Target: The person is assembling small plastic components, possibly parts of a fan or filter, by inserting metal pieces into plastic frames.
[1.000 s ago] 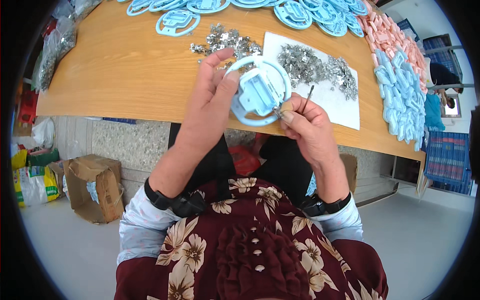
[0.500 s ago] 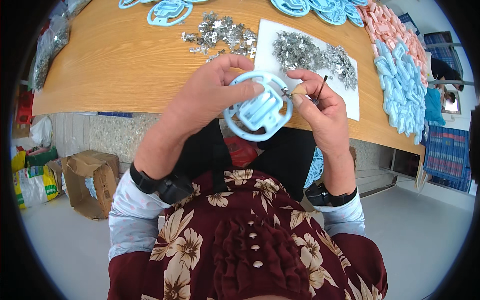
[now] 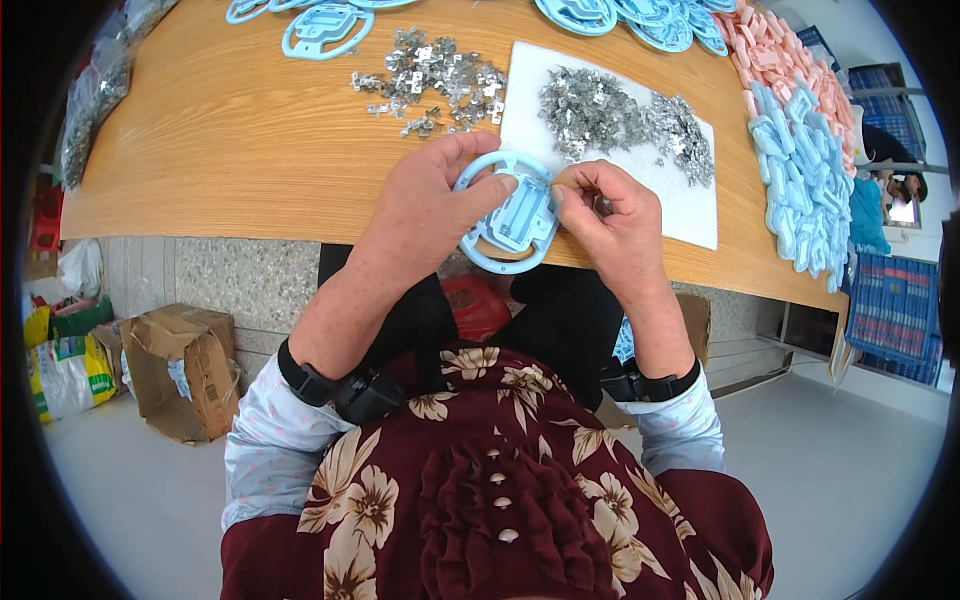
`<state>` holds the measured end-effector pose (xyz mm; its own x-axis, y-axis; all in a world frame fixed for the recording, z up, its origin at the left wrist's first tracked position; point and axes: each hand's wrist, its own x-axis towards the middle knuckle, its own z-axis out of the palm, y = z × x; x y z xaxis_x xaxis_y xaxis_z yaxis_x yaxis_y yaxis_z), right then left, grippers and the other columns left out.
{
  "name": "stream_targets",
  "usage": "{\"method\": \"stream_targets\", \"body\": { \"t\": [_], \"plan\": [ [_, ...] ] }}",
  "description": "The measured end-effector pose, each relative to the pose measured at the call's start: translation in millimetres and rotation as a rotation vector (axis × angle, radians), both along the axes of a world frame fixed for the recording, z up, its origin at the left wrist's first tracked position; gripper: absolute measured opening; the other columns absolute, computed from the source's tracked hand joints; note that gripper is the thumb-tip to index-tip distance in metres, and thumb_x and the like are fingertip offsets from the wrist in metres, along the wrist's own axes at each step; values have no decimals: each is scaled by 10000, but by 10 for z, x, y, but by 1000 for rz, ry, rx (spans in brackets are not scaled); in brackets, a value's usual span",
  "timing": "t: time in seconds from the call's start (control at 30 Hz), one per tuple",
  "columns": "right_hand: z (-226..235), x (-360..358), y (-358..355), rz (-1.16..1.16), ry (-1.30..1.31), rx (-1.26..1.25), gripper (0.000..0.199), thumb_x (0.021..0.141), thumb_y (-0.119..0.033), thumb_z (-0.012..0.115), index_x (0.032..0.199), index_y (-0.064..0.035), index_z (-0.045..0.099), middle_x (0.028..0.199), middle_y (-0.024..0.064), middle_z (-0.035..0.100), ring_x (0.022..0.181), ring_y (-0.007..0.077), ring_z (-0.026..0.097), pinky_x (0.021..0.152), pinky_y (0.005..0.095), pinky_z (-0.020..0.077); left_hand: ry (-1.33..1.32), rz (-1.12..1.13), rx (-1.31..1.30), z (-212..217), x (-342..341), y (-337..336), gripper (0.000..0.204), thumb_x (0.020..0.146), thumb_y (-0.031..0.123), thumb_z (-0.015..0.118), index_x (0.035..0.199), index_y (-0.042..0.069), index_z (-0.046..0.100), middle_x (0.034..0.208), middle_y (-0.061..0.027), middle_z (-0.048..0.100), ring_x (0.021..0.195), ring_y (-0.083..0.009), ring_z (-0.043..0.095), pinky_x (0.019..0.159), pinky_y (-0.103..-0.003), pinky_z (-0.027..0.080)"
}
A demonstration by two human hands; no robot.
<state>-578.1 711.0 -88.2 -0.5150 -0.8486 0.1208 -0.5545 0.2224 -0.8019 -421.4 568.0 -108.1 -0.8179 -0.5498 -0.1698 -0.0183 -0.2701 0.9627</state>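
Blue ring [image 3: 518, 215]: held up at the near edge of the bench [image 3: 250, 150], tilted, its recessed middle facing me.
Left hand [image 3: 430, 195]: I have it gripping the ring's left side, thumb across the face, the other fingers at the far rim.
Right hand [image 3: 618, 215]: thumb and forefinger closed together at the ring's right rim, the other fingers curled; I cannot tell what, if anything, sits between the tips.
Loose clips [image 3: 440, 75]: metal, scattered on the bench beyond the left hand.
White sheet [image 3: 675, 212]: on the bench, beyond the right hand, with two clip piles on it, a left one [image 3: 590, 110] and a right one [image 3: 682, 138], nearly touching as I see them.
Other rings: also blue, one group far left [image 3: 326, 30], another far in the middle [image 3: 660, 25].
Right end: I see pink parts [image 3: 785, 75] heaped far, small blue parts [image 3: 805, 190] heaped nearer.
Floor: an open carton [image 3: 180, 370] on the left.
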Motion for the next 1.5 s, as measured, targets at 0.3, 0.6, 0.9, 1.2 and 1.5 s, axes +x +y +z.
{"method": "stream_targets", "body": {
  "t": [0.3, 0.6, 0.9, 1.2, 1.5],
  "plan": [
    [207, 13, -28, 130, 397, -24, 65, 779, -69, 697, 807, -48, 643, 761, 113, 643, 671, 285, 628, 606, 357, 503, -117, -24, -207, 51, -23, 7, 327, 931, 113, 656, 1207, -34, 561, 1048, -61, 663, 945, -103, 621, 834, -275, 519],
    [291, 67, -61, 141, 518, -40, 101, 770, -120, 705, 803, -102, 611, 734, 65, 622, 706, 271, 643, 586, 386, 510, -226, -25, -303, 189, -82, 7, 370, 890, 193, 711, 1157, -42, 608, 985, -102, 693, 862, -132, 658, 762, -296, 537],
    [357, 112, -20, 211, 601, 86, 108, 811, -143, 662, 877, -87, 598, 806, 107, 611, 780, 317, 625, 665, 432, 509, -274, 130, -557, 61, -142, 132, 447, 815, 349, 737, 1108, 19, 661, 928, -166, 705, 830, -285, 692, 759, -377, 542],
    [367, 83, 167, 123, 387, 149, 311, 879, -83, 570, 1188, -80, 606, 882, 161, 648, 830, 376, 632, 728, 448, 512, -203, 55, -354, 15, -97, 72, 368, 921, 190, 682, 1173, -65, 599, 985, -102, 701, 888, -115, 656, 774, -269, 528],
    [341, 194, 189, 194, 423, 228, 421, 865, -165, 620, 1285, -141, 605, 768, 93, 656, 709, 308, 656, 631, 420, 506, -216, 34, -361, 92, -86, 53, 368, 944, 192, 652, 1189, -75, 590, 1025, -116, 696, 923, -120, 648, 805, -274, 523]
  ]
}}
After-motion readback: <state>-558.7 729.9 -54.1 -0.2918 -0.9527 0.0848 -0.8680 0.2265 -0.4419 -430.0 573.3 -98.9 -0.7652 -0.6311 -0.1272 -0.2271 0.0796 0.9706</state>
